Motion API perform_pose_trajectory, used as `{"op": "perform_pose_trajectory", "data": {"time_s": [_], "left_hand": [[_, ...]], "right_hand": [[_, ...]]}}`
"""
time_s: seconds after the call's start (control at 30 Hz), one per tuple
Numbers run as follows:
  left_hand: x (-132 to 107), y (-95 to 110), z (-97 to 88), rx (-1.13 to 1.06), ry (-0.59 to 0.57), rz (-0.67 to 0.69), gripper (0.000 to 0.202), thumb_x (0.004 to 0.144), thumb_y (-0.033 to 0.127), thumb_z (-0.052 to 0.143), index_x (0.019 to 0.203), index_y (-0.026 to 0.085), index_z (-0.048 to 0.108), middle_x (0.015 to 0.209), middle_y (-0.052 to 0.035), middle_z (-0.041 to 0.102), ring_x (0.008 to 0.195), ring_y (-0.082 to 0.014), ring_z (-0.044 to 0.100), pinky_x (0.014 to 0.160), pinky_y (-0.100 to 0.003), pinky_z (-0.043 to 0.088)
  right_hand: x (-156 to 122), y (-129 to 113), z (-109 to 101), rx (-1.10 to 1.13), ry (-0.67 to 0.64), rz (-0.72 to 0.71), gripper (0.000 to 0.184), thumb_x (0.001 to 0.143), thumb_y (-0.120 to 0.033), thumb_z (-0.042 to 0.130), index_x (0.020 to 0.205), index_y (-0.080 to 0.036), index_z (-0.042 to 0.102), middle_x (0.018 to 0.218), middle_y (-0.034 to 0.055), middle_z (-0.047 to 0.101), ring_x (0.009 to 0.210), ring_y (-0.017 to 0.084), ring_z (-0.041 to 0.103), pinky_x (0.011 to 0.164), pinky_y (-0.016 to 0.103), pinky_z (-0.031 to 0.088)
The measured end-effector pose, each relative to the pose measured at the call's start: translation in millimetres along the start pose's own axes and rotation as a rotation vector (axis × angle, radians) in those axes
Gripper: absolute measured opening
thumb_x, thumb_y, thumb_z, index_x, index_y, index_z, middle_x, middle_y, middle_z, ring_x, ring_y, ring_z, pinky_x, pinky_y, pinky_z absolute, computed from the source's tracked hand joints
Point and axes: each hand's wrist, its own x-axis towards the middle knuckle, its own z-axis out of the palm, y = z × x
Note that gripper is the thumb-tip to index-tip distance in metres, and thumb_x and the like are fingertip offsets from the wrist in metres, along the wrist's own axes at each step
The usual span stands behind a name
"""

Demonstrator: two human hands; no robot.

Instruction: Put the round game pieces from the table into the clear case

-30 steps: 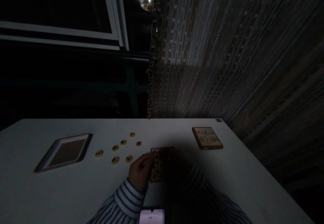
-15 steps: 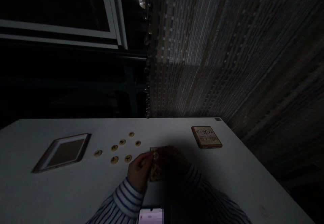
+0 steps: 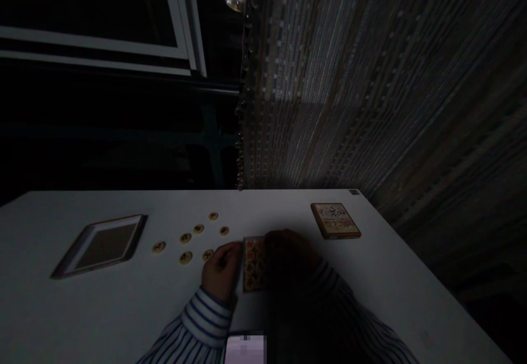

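A small box (image 3: 250, 290) holding rows of round Chinese chess pieces (image 3: 250, 268), some with red marks and some with dark ones, lies on the white table. My left hand (image 3: 221, 272) is at its left edge, fingers curled together; whether anything is inside them is hidden. Deep shadow covers my right hand (image 3: 293, 251), which lies over or against the box's right side, so its fingers do not show clearly. Several loose chess pieces, among them a nearer one (image 3: 185, 257) and a farther one (image 3: 213, 216), lie face up to the left of the box.
An open shallow tray (image 3: 140, 229) sits at the left of the white table (image 3: 164, 314). A closed Chinese chess box (image 3: 335, 220) lies at the right. A phone-like lit screen (image 3: 246, 350) is at the near edge. A woven curtain (image 3: 313, 78) hangs behind the table.
My left hand has drawn back leftward from over the box, uncovering more of the pieces in it. My right hand has shifted slightly. The loose pieces stay where they were.
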Motion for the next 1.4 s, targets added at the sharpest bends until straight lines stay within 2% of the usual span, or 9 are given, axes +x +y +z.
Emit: {"op": "perform_pose_trajectory", "data": {"time_s": [0.17,0.27,0.37,0.47,0.9,1.1,1.4], "left_hand": [[-2.1,-6.7,4.3,0.053,-0.054,-0.007,0.03,0.067,0.039,0.054,0.082,0.015,0.065,0.079,-0.0067,0.069,0.077,-0.0198,0.063,0.071,-0.031,0.05],[-2.6,-8.0,5.8,0.075,-0.097,-0.001,0.032,0.067,0.039,0.054,0.085,0.015,0.064,0.082,-0.0072,0.068,0.078,-0.0201,0.062,0.072,-0.032,0.05],[-2.3,-8.3,5.7,0.092,-0.12,0.018,0.031,0.068,0.038,0.053,0.086,0.014,0.064,0.084,-0.0077,0.067,0.079,-0.0198,0.062,0.073,-0.032,0.049],[-2.0,-8.7,5.3,0.083,-0.134,0.034,0.03,0.068,0.038,0.054,0.085,0.015,0.064,0.084,-0.0074,0.067,0.079,-0.0196,0.061,0.073,-0.031,0.049],[-1.6,-13.0,5.2,0.118,-0.144,0.096,0.026,0.07,0.033,0.05,0.086,0.017,0.064,0.087,-0.0067,0.066,0.083,-0.0197,0.06,0.076,-0.032,0.048],[-1.1,-15.8,5.3,0.163,-0.145,0.132,0.026,0.072,0.033,0.048,0.086,0.018,0.063,0.088,-0.0061,0.066,0.085,-0.0191,0.06,0.077,-0.032,0.048],[-1.3,-13.5,5.2,0.198,-0.148,0.163,0.025,0.073,0.032,0.048,0.085,0.017,0.063,0.088,-0.0064,0.065,0.084,-0.0189,0.06,0.078,-0.032,0.047]], "right_hand": [[-3.5,5.6,-11.3,0.033,-0.038,0.072,0.027,0.071,-0.026,0.054,0.097,-0.019,0.059,0.087,0.0054,0.063,0.079,0.016,0.056,0.071,0.025,0.042],[-5.4,12.2,-12.8,0.044,-0.013,0.064,0.024,0.071,-0.022,0.053,0.094,-0.02,0.06,0.085,0.0036,0.063,0.077,0.014,0.055,0.07,0.024,0.041],[-6.5,19.7,-12.0,0.045,-0.007,0.047,0.02,0.072,-0.023,0.052,0.09,-0.019,0.061,0.083,0.0033,0.062,0.073,0.013,0.054,0.067,0.024,0.041],[-6.6,24.6,-11.5,0.033,-0.061,0.061,0.02,0.074,-0.026,0.052,0.09,-0.019,0.062,0.085,0.0039,0.06,0.071,0.012,0.053,0.065,0.023,0.041],[-3.3,30.3,-7.3,-0.01,-0.209,0.121,0.019,0.075,-0.029,0.052,0.089,-0.022,0.064,0.086,0.0032,0.059,0.072,0.012,0.054,0.063,0.021,0.04],[-3.3,33.8,-2.4,-0.033,-0.192,0.124,0.02,0.076,-0.031,0.051,0.09,-0.024,0.064,0.085,0.003,0.058,0.075,0.014,0.055,0.063,0.022,0.04],[-1.8,35.0,-2.0,-0.051,-0.263,0.154,0.021,0.073,-0.031,0.055,0.09,-0.025,0.065,0.088,0.0041,0.058,0.078,0.015,0.056,0.064,0.023,0.04]]}}
